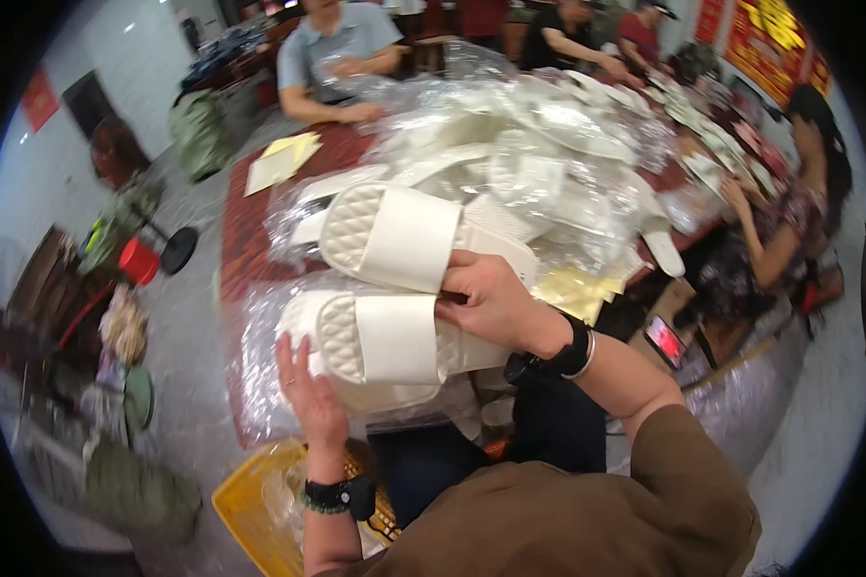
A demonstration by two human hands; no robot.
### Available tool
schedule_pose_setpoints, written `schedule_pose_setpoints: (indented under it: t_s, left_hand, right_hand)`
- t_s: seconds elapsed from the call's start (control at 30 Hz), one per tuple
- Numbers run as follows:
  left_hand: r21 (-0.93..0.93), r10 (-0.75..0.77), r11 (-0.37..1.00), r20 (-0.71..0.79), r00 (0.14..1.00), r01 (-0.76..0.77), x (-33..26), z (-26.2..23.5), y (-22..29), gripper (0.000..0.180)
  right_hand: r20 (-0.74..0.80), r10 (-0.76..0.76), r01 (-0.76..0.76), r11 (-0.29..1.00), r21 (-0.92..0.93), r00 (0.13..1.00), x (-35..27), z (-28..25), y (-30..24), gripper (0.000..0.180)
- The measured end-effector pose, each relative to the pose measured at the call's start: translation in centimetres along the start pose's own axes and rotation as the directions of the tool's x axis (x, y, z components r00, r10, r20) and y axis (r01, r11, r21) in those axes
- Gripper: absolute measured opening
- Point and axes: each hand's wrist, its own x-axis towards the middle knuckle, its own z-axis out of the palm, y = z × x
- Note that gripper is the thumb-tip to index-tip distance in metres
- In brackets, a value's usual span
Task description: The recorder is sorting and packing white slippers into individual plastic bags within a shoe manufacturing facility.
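My right hand pinches a white slide sandal at the inner edge of its wide strap. This sandal has a quilted footbed and points to the left. Just below it lies a second white slide sandal, close under my right fingers. My left hand has its fingers stretched out along the toe end of the lower sandal. Another white sole shows beneath that one. Clear plastic wrap lies under and beside these sandals on the red-brown table.
A heap of wrapped white sandals covers the table beyond my hands. Yellow paper sheets lie at the far left. A yellow crate stands by my left forearm. Several people sit around the table. A lit phone is at the right.
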Motion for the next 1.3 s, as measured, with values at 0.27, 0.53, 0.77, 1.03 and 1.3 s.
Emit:
schedule_pose_setpoints:
  t_s: [0.27, 0.53, 0.77, 1.03, 1.3]
  left_hand:
    - [0.17, 0.007, 0.985, 0.094, 0.996, -0.023, 1.1, 2.3, 2.2, 0.05]
    - [0.36, -0.032, 0.928, 0.33, 0.944, -0.094, 0.6, 4.2, 0.8, 0.049]
    - [0.396, -0.058, 0.915, 0.311, 0.949, -0.074, 0.7, 4.4, 1.3, 0.043]
    - [0.411, -0.062, 0.909, 0.296, 0.953, -0.069, 0.5, 4.2, 1.4, 0.043]
    - [0.408, -0.036, 0.91, 0.259, 0.965, -0.075, 0.2, 4.3, 1.4, 0.042]
  right_hand:
    - [-0.068, 0.343, -0.287, 0.865, 0.413, 0.937, -5.6, -9.4, 1.0, 0.025]
    - [-0.228, 0.636, -0.161, 0.493, 0.855, 0.738, -11.3, -14.5, 1.1, 0.033]
    - [-0.289, 0.65, -0.445, 0.719, 0.535, 0.703, -12.4, -26.7, 5.1, 0.024]
    - [-0.484, 0.592, -0.582, 0.791, 0.192, 0.644, -6.8, -47.8, 18.0, 0.025]
    - [-0.702, 0.396, -0.651, 0.749, -0.127, 0.592, -5.7, -45.1, 20.9, 0.03]
